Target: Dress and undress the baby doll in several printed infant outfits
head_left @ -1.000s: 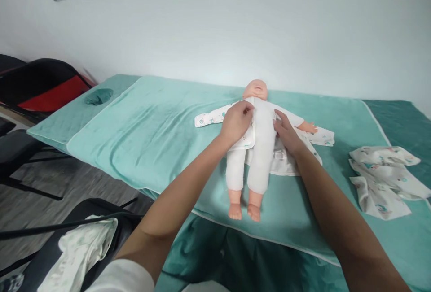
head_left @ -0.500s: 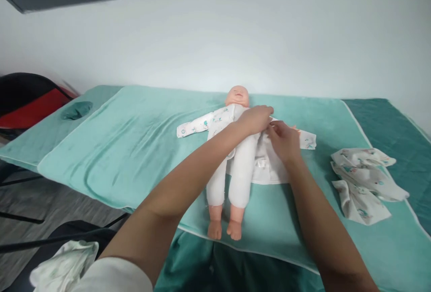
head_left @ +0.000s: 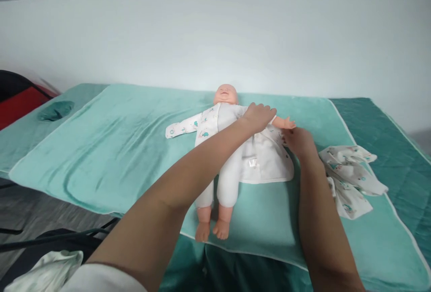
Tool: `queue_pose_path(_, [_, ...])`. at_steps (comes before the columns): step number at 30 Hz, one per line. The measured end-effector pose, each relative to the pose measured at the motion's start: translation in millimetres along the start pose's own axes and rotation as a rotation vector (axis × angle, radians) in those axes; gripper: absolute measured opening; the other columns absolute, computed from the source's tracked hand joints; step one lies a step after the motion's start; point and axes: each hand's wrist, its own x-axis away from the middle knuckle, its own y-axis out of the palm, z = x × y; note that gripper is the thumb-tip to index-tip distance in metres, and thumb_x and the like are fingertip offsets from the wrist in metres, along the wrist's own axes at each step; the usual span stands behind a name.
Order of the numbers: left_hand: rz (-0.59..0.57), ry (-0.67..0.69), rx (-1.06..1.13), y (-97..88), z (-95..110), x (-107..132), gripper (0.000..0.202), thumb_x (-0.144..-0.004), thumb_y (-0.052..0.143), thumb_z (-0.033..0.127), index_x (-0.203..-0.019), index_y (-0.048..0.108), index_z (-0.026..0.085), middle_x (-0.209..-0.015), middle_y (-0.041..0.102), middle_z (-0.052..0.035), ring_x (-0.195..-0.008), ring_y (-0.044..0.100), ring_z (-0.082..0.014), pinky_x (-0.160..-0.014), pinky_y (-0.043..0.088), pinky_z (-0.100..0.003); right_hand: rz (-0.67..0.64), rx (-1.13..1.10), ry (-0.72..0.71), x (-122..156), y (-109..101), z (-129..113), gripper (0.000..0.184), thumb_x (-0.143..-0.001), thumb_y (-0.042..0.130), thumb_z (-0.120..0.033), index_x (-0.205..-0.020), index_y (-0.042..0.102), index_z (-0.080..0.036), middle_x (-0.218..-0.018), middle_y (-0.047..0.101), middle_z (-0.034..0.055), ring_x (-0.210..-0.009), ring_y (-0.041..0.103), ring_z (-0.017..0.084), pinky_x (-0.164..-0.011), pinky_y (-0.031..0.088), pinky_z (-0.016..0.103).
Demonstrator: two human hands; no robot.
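The left hand (head_left: 258, 117) is closed over the upper arm of a baby doll (head_left: 228, 116), while the right hand (head_left: 299, 141) grips the printed jacket (head_left: 266, 159) beside the doll's fingers. Half a second ago the hands nearly met at its shoulder; the right has since moved outward and the doll's forearm has come into view. The jacket appears half on, this arm outside its sleeve. The doll lies face up across a green-covered bench (head_left: 144, 148). A small white tag (head_left: 252, 162) on the jacket is too small to read; crumpled printed cloth (head_left: 352, 175) lies to the right, no brand legible.
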Motion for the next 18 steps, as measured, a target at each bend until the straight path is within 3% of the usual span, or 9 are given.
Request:
queue_pose_path(3, [-0.020,-0.019,0.009,-6.2,-6.9,6.9,0.040,-0.092,0.051,0.005,-0.131,0.057,0.016,-0.123,0.069,-0.0136,-0.119,0.060,-0.0281,-0.091,0.039,-0.040,-0.208,0.100,0.009,6.1,7.4,-17.6,0.042,-0.074,0.073,-0.056,-0.055,0.052,-0.025,-0.059,0.060,0.0056,-0.068,0.060,0.025,-0.069,0.043,0.038])
queue_pose_path(5, [-0.015,-0.021,0.002,-11.0,-9.3,12.3,0.041,-0.092,0.051,0.004,-0.130,0.058,0.017,-0.124,0.069,-0.0137,-0.119,0.060,-0.0283,-0.091,0.038,-0.040,-0.237,0.052,0.022,7.5,6.6,-22.5,0.036,-0.073,0.072,-0.053,-0.061,0.055,-0.024,-0.064,0.063,0.0044,-0.071,0.060,0.024,-0.068,0.042,0.035])
queue_pose_path(8, [0.003,-0.025,-0.016,-18.3,-11.7,20.8,0.042,-0.090,0.052,0.003,-0.129,0.060,0.016,-0.124,0.069,-0.0145,-0.119,0.060,-0.0297,-0.092,0.038,-0.041,-0.132,-0.440,0.200,5.1,-0.9,-18.2,0.024,-0.072,0.068,-0.047,-0.072,0.057,-0.025,-0.064,0.059,0.0005,-0.066,0.056,0.021,-0.060,0.041,0.033])
queue_pose_path(10, [0.003,-0.042,-0.017,-21.8,-12.3,25.0,0.038,-0.089,0.054,0.003,-0.123,0.065,0.017,-0.121,0.071,-0.0147,-0.118,0.060,-0.0305,-0.094,0.037,-0.043,-0.081,-0.732,0.312,1.6,-6.0,-12.3,0.025,-0.069,0.069,-0.043,-0.070,0.050,-0.027,-0.059,0.051,-0.0031,-0.058,0.051,0.019,-0.055,0.041,0.033])
queue_pose_path(15, [-0.042,-0.111,-0.029,-20.2,-7.6,25.7,0.018,-0.087,0.065,0.011,-0.100,0.075,0.019,-0.113,0.076,-0.0128,-0.116,0.060,-0.0310,-0.102,0.034,-0.046,0.027,-0.941,0.209,-3.6,-7.6,-7.2,0.039,-0.073,0.069,-0.045,-0.068,0.034,-0.029,-0.059,0.040,-0.0040,-0.057,0.049,0.018,-0.056,0.047,0.035])
queue_pose_path(18, [-0.053,-0.140,-0.050,-13.1,-0.5,22.7,0.018,-0.092,0.063,0.023,-0.101,0.076,0.016,-0.114,0.075,-0.0163,-0.117,0.058,-0.0331,-0.104,0.033,-0.049,0.078,-0.981,0.143,2.9,-0.3,-17.9,0.040,-0.078,0.064,-0.052,-0.072,0.032,-0.028,-0.064,0.042,-0.0033,-0.063,0.054,0.020,-0.063,0.053,0.038])
